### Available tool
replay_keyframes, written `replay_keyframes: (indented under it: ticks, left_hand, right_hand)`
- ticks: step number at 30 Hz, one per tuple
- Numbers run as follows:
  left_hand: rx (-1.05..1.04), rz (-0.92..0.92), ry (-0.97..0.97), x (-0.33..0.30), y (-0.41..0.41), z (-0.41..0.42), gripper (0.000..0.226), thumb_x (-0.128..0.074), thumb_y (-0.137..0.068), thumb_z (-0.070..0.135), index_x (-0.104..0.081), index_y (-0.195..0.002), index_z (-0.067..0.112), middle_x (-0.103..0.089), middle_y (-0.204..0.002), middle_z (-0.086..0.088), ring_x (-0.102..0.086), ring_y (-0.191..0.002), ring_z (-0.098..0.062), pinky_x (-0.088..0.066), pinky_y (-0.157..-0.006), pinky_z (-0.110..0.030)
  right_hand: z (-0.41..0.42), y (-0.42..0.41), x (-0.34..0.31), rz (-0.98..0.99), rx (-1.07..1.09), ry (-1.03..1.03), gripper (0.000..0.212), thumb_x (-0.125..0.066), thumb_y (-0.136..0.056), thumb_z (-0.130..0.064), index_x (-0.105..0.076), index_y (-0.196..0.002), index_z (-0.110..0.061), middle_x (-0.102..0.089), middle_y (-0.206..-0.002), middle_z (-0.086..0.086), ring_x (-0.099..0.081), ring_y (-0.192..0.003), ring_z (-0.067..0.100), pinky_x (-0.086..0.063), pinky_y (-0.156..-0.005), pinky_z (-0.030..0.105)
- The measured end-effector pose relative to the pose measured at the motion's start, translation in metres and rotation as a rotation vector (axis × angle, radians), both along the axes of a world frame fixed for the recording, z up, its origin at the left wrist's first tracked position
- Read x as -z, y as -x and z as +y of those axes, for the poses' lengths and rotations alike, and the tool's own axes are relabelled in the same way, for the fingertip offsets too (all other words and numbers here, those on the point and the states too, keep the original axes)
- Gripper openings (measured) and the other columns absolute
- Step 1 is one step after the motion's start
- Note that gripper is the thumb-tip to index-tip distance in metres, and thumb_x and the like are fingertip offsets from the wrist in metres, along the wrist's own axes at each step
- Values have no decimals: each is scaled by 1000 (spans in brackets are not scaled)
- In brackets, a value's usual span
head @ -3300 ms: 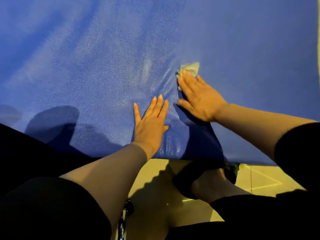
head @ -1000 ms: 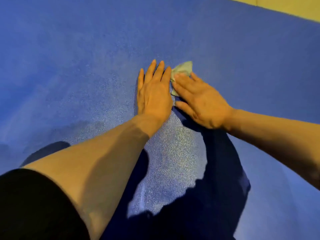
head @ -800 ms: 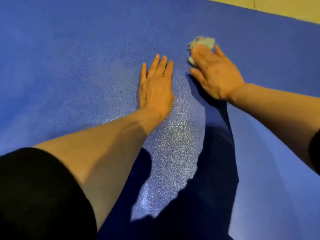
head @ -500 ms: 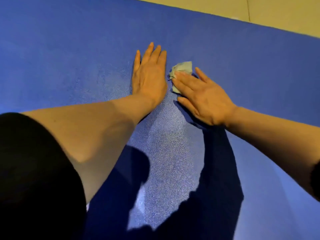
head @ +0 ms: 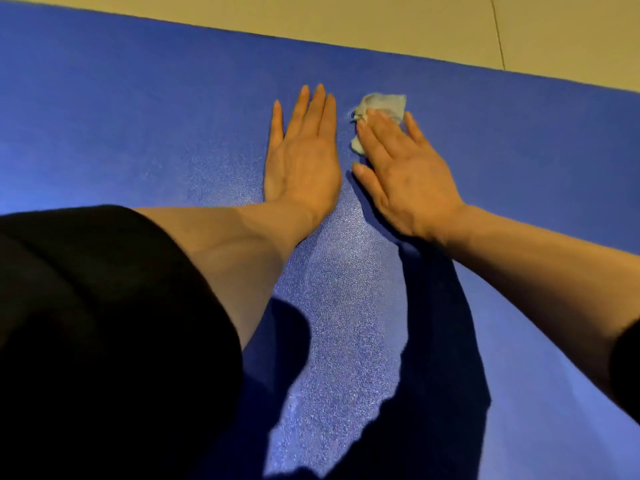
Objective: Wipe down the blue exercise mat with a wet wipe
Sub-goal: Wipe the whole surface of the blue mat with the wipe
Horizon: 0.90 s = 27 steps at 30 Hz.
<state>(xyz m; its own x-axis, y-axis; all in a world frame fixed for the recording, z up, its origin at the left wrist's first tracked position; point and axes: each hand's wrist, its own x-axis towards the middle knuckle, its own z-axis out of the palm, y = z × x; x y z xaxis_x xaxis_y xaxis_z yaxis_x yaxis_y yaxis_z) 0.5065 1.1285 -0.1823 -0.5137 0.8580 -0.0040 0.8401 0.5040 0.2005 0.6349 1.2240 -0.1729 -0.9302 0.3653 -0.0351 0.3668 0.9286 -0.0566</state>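
Observation:
The blue exercise mat (head: 138,126) fills most of the view, its far edge running across the top. My left hand (head: 303,154) lies flat on it, palm down with straight fingers. Just to its right, my right hand (head: 401,178) presses a crumpled pale wet wipe (head: 382,105) against the mat with straight fingers. Part of the wipe sticks out beyond the fingertips. A shiny damp streak (head: 343,306) runs from between the hands toward me.
Beige floor (head: 381,19) lies beyond the mat's far edge, with a thin seam line at the upper right. My black sleeve (head: 104,323) covers the lower left. Dark arm shadows fall across the near part of the mat.
Both hands have moved farther across the mat toward its far edge, which is now nearer to them. The right hand with the wipe swung out to the right and came back beside the left hand.

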Motion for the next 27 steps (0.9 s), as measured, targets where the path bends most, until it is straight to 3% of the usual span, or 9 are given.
replay_keyframes:
  ticks: [5,9,16,21,27]
  left_hand:
    - [4,25,11,3,3,2,59,-27,-102,14,-3,-155,10,-2,-163,-5,3,-150,-20,5,-121,-44]
    - [2,26,20,4,0,3,60,-26,-101,15,0,-155,10,-1,-163,-5,4,-150,-20,5,-121,-45]
    - [-4,2,31,3,3,7,59,-23,-102,19,2,-154,10,2,-163,-4,7,-150,-19,6,-121,-44]
    - [2,-9,29,2,1,6,62,-27,-99,14,0,-154,9,0,-163,-5,5,-150,-20,5,-121,-45]
    - [5,-27,-6,2,0,10,62,-28,-99,12,-1,-155,9,-1,-163,-5,6,-150,-20,7,-120,-44]
  right_hand:
    - [36,42,5,-75,107,11,74,-7,-97,-50,-17,-153,-3,-16,-160,16,-12,-149,27,0,-121,38]
    - [44,56,-2,-111,194,53,66,-15,-103,-46,-10,-154,-5,-8,-162,13,-4,-150,24,3,-122,39]
    - [29,44,-3,-102,66,35,77,-8,-97,-52,-18,-152,1,-15,-159,19,-12,-149,29,1,-120,38]
    - [59,76,-3,-164,140,15,71,-9,-99,-46,-12,-153,-1,-12,-161,17,-10,-149,26,1,-121,42]
    - [81,17,-11,-160,263,-22,70,-14,-96,-43,-18,-153,-2,-19,-159,18,-16,-148,28,0,-121,43]
